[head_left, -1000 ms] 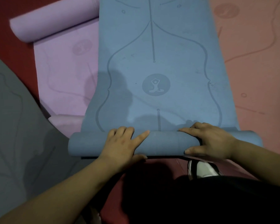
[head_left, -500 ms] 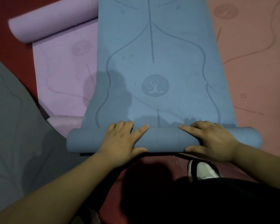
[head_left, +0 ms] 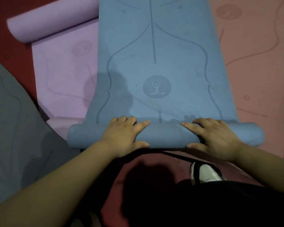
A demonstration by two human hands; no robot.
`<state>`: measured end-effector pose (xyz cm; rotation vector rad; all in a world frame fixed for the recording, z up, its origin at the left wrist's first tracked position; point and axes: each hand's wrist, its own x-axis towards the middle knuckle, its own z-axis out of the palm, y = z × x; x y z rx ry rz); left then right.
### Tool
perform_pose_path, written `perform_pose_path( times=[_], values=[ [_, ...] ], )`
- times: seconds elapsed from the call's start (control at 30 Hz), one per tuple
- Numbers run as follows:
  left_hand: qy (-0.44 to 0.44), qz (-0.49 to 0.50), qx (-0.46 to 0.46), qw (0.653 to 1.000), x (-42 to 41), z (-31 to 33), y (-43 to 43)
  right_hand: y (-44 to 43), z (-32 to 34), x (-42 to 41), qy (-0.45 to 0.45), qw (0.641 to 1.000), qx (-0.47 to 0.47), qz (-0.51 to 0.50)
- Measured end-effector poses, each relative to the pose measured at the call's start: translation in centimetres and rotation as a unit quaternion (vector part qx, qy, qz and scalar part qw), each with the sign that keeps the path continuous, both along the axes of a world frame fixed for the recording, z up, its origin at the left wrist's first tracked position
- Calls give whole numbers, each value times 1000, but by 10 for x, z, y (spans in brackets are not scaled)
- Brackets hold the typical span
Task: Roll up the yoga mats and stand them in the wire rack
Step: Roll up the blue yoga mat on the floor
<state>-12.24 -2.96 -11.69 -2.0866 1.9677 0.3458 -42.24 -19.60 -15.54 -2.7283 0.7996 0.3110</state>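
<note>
A blue yoga mat (head_left: 156, 51) with a printed figure emblem lies flat on the floor, running away from me. Its near end is wound into a roll (head_left: 166, 135) lying crosswise. My left hand (head_left: 123, 136) presses on the roll left of centre, fingers over the top and thumb on the near side. My right hand (head_left: 215, 138) grips the roll right of centre the same way. No wire rack is in view.
A purple mat (head_left: 59, 76) lies to the left, partly under the blue one, its far end rolled (head_left: 52, 22). A pink mat (head_left: 256, 63) lies flat on the right, a grey mat (head_left: 11, 128) at the left. My white shoe (head_left: 205, 174) rests on the red floor.
The roll has moved slightly forward along the blue mat and grown a little thicker, with both hands travelling on it.
</note>
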Motion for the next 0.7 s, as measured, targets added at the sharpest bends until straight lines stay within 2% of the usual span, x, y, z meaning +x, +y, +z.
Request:
perform_pose_path(
  times=[0.07, 0.13, 0.27, 0.4, 0.5, 0.6, 0.7],
  values=[
    [-25, -9, -75, 997, -10, -6, 13, -5, 3, 2, 22, 1000, 19, -2],
    [-46, -12, -109, 993, -18, -15, 24, -7, 6, 5, 34, 999, 29, 0],
    [-38, 2, -102, 994, -14, -19, 19, -6, 5, 6, 31, 999, 21, -3],
    [-23, 15, -18, 999, -5, -6, 6, 1, 4, 3, 7, 1000, -20, -11],
    [-7, 20, 21, 1000, 1, 0, -4, -2, 5, 6, 21, 999, -28, -7],
    [-10, 18, -5, 1000, -1, 1, -4, -9, 8, 9, 42, 999, -9, -3],
    [-38, 6, -80, 996, -9, -9, 12, -13, 12, 10, 52, 999, -6, 5]
  ],
)
